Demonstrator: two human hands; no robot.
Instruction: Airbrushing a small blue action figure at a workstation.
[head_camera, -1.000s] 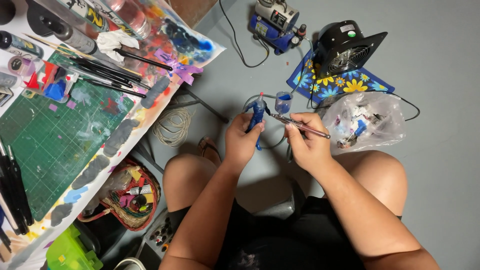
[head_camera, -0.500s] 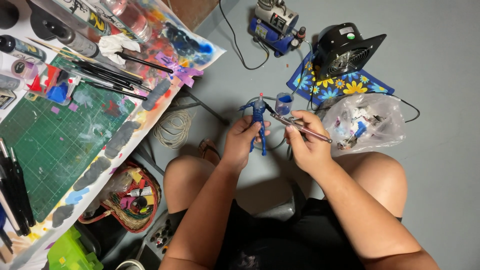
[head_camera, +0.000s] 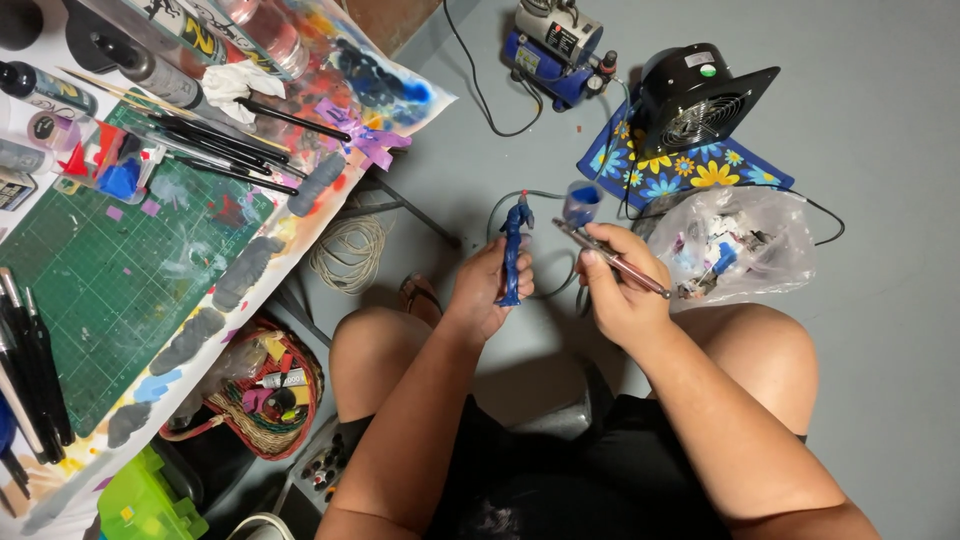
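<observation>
Blue figure (head_camera: 513, 252) — upright in left hand (head_camera: 487, 290).

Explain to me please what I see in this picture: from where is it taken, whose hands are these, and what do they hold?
A camera worn on a seated person's head looks down at their knees and hands. The left hand holds a small dark blue figurine upright. The right hand holds a thin metal airbrush with a blue cup, pointing toward it. At left is a paint-stained table with a green cutting mat and black brushes. On the grey floor stand a black fan and a blue compressor.
</observation>
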